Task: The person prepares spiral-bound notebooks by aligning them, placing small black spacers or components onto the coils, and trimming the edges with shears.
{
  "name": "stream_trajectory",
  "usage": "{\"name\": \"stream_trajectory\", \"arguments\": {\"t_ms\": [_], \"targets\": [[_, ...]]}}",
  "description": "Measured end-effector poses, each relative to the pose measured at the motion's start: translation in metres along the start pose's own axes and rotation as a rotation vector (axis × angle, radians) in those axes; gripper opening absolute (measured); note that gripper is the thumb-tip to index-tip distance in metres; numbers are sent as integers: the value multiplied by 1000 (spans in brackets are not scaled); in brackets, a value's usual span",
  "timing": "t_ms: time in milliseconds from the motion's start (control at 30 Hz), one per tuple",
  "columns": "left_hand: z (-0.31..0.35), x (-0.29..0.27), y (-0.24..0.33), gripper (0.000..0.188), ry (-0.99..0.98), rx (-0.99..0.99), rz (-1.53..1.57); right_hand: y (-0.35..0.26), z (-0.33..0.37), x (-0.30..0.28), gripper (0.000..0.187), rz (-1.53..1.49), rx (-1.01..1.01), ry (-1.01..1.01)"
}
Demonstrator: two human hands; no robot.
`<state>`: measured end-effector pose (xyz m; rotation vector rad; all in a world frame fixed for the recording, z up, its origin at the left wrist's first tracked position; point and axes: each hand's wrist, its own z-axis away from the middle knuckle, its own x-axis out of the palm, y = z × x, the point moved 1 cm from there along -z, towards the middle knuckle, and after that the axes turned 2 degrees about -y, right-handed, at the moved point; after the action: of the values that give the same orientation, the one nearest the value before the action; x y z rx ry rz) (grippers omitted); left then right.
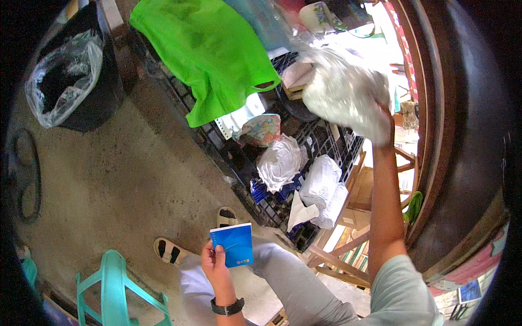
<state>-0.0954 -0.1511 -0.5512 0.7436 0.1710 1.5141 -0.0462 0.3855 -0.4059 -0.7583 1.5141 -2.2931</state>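
Observation:
Above my lap, my left hand (215,263) grips a small blue notebook (235,246) by its left edge, the thumb lying across its cover. My right arm reaches far forward and to the right. At its end my right hand (385,125) is closed on a whitish translucent plastic bag (340,89), which is smeared by motion and hides part of the fingers. Below the bag, a black slatted plastic rack (239,176) holds a crumpled white plastic bundle (280,163), white wrapped packs (321,185) and a torn piece of white paper (300,212).
A bright green cloth bag (212,54) covers the rack's far left part. On the floor at the far left stands a black bin (106,103) with a clear liner. A turquoise plastic stool (113,282) is at the near left. Dark curved wood (462,136) borders the right side.

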Motion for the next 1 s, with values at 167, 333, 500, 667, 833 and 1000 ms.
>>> {"name": "stream_trajectory", "arguments": {"t_ms": [167,333,500,667,833,1000], "targets": [[-2,-7,-1,25,-6,-58,-1,26,124,-112,56,450,103,380],[-5,-22,1,24,-3,-16,-93,61,93,-116,70,1937,-225,625],[-5,-30,9,25,42,17,-66,147,-15,112,43,1793,-472,-33],[-9,-24,9,29,21,10,-139,153,-131,90,47,1851,-443,-64],[-11,-37,8,31,84,26,-155,177,-157,73,32,2024,184,55],[-19,-23,12,32,79,3,-175,187,-182,32,33,1775,-82,98]]}}
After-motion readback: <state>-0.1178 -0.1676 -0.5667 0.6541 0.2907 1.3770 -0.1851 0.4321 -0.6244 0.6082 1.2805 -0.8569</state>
